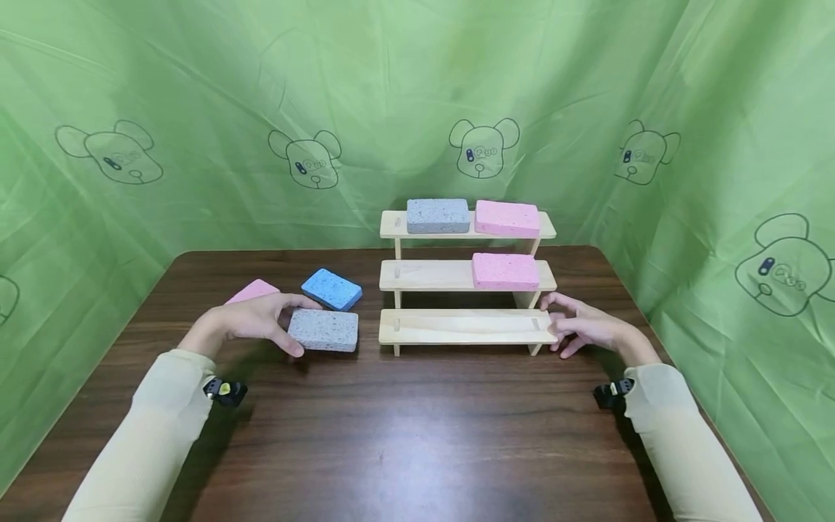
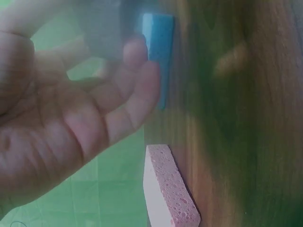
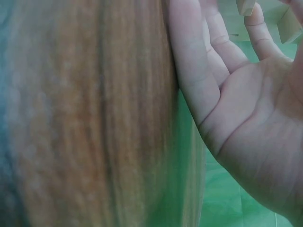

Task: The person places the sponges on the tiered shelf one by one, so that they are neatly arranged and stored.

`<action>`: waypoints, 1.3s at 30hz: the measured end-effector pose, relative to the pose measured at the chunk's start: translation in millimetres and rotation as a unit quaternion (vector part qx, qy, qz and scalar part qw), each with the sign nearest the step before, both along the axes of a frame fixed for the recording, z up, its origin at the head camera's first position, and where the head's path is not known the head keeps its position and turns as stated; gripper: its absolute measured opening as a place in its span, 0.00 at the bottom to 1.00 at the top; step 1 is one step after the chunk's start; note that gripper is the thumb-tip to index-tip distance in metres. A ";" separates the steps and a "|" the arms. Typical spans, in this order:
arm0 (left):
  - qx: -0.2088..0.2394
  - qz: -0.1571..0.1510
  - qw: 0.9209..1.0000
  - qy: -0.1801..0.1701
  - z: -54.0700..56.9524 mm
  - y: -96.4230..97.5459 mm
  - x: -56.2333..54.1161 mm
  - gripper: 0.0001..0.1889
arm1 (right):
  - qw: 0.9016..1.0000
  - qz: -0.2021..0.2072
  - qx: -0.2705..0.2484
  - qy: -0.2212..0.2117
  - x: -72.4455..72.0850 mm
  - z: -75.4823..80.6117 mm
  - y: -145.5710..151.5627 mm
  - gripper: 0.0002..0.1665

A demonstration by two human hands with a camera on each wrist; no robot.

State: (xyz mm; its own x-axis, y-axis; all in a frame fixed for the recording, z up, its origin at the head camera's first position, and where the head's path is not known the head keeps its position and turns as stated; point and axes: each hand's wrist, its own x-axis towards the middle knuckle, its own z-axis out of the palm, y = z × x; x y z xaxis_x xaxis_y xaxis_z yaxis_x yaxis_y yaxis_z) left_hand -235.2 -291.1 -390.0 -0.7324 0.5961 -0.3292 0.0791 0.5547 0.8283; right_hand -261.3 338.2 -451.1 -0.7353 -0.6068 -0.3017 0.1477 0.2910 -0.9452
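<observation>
My left hand (image 1: 257, 317) grips a grey sponge (image 1: 324, 330) between thumb and fingers, over the left part of the table. In the left wrist view the grey sponge (image 2: 104, 28) is a blurred dark block at the fingers. Just behind it lies a blue sponge (image 1: 332, 289), and a pink sponge (image 1: 253, 290) shows partly behind the hand. On the right, my right hand (image 1: 587, 328) touches the right end of the wooden three-step stand (image 1: 430, 330) with loosely bent fingers. In the right wrist view a fingertip (image 3: 255, 14) meets its pale wood.
A second grey sponge (image 1: 438, 216) and a pink sponge (image 1: 507, 218) sit on the stand's top step. Another pink sponge (image 1: 505, 270) sits at the right of the middle step. Green cloth (image 1: 391, 109) hangs behind and beside the dark wooden table (image 1: 417, 435).
</observation>
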 end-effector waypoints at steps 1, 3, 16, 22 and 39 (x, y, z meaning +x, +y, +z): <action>0.007 0.001 1.000 0.000 0.8 0.3 0.3 0.44 | 1.000 0.001 -0.001 -0.001 -0.1 -0.4 0.3 0.24; 0.008 -0.001 1.000 0.018 3.9 1.3 1.6 0.44 | 1.000 0.000 -0.002 -0.004 -0.3 -1.1 0.4 0.24; 0.086 0.005 0.993 0.079 42.5 51.4 17.0 0.45 | 1.000 -0.001 -0.002 -0.006 1.3 -1.0 0.8 0.25; 0.084 0.025 0.978 0.187 47.4 78.8 9.8 0.45 | 1.000 -0.003 0.003 -0.001 0.8 0.2 -0.4 0.25; 0.179 0.121 0.959 0.185 20.3 143.9 -16.9 0.45 | 1.000 -0.011 0.007 0.000 0.5 -2.3 1.2 0.26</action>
